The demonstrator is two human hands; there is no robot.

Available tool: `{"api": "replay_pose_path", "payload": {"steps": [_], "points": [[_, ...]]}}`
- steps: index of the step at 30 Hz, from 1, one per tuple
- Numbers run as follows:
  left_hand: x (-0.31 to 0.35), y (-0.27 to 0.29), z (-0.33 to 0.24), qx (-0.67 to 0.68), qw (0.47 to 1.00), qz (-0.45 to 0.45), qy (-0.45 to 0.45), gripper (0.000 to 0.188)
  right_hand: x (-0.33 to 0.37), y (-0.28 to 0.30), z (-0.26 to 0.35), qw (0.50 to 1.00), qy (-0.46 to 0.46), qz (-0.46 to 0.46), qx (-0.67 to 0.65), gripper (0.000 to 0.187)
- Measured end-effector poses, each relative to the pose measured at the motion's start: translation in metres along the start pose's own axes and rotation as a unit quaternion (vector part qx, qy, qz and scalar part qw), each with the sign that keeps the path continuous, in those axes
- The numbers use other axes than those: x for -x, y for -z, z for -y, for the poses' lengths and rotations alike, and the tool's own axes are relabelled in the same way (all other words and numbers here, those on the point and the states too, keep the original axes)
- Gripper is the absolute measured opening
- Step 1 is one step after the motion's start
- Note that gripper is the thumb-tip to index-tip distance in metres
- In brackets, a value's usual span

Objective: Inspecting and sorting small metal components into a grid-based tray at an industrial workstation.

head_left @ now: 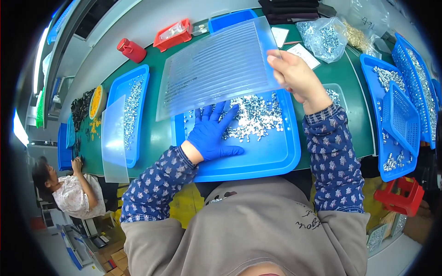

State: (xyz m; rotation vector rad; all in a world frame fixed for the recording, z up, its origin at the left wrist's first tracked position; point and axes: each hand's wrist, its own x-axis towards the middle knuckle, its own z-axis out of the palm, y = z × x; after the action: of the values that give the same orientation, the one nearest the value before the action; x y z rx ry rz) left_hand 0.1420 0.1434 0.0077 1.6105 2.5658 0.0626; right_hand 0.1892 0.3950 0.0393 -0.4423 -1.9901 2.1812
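My right hand (297,76), bare, grips the right edge of a clear ribbed plastic sheet (221,64), which is held tilted above a blue tray (258,165). Small dark bits show along some of its grooves at the left. Under the near edge of the sheet, my left hand (212,133) in a blue glove lies with its fingers spread on the tray, at the left side of a heap of small shiny metal parts (258,117). The sheet hides the far part of the tray.
Left of me stand another blue tray (143,87) with metal parts and a translucent sheet (114,147) leaning on it. A red flask (131,50), a red basket (173,35) and bags of parts (324,39) are farther back. Blue baskets (400,112) stand right; a co-worker (73,188) sits left.
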Motion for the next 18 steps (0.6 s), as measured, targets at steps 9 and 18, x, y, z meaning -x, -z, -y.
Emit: {"api": "replay_pose_path", "payload": {"steps": [9,18], "points": [[-0.063,-0.013,-0.011,0.147,0.976,-0.021,-0.158,0.087,-0.007,0.008,-0.029,0.998,0.011,-0.043,0.037,0.044],[-0.052,-0.024,-0.023,0.083,0.957,-0.14,-0.242,0.039,-0.009,0.017,-0.05,0.961,0.041,-0.098,0.256,0.043]]}}
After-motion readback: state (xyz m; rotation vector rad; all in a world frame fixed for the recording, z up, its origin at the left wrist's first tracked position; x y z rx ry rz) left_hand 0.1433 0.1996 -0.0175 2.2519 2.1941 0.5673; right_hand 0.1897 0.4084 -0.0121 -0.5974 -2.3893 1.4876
